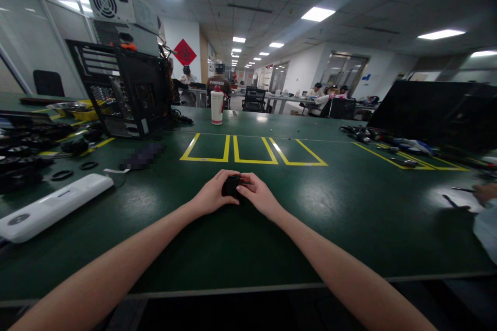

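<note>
Both hands meet near the middle of the green surface [349, 227], closed together around a small black object [231, 186]. The left hand [212, 195] wraps it from the left with fingers curled over its top, and the right hand [259, 196] presses in from the right, fingertips on the object's upper edge. Only a dark patch of the object shows between the 2 hands, so its shape and kind cannot be told. It sits just above or on the surface; which cannot be made out.

Just beyond the hands, 3 yellow tape boxes [252, 150] are marked side by side on the surface. Farther back stands a white bottle with a red cap [216, 106]. To the left, an open black computer case [124, 88] stands upright, with black rings and parts [62, 175] scattered near it. A long white device [50, 207] lies at the left, near the front edge, well apart from the hands. On the right, tools [404, 147] lie inside another yellow outline, and another person's hand [485, 192] shows at the far right edge. Several people sit at desks in the background.
</note>
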A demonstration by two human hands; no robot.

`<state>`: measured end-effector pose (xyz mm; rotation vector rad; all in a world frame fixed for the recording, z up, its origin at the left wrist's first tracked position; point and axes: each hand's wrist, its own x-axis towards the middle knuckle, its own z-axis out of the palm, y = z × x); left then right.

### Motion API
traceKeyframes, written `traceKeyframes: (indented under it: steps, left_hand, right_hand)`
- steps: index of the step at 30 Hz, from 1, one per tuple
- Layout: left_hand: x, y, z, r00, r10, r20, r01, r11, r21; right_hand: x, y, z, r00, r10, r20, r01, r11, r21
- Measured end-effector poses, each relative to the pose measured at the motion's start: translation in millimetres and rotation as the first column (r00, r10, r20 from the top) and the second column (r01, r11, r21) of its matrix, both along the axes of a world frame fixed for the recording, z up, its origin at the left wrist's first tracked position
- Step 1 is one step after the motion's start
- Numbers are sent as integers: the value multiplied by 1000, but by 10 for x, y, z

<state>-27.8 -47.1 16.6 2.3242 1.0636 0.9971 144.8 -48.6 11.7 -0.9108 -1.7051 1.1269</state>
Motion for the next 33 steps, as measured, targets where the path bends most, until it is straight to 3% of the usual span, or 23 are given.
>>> traceKeyframes:
  steps: [33]
  left_hand:
    - [-5,6,-7,1000,5,-3,-5,1000,16]
  right_hand:
    - [17,-3,3,999,39,-8,-39,999,3]
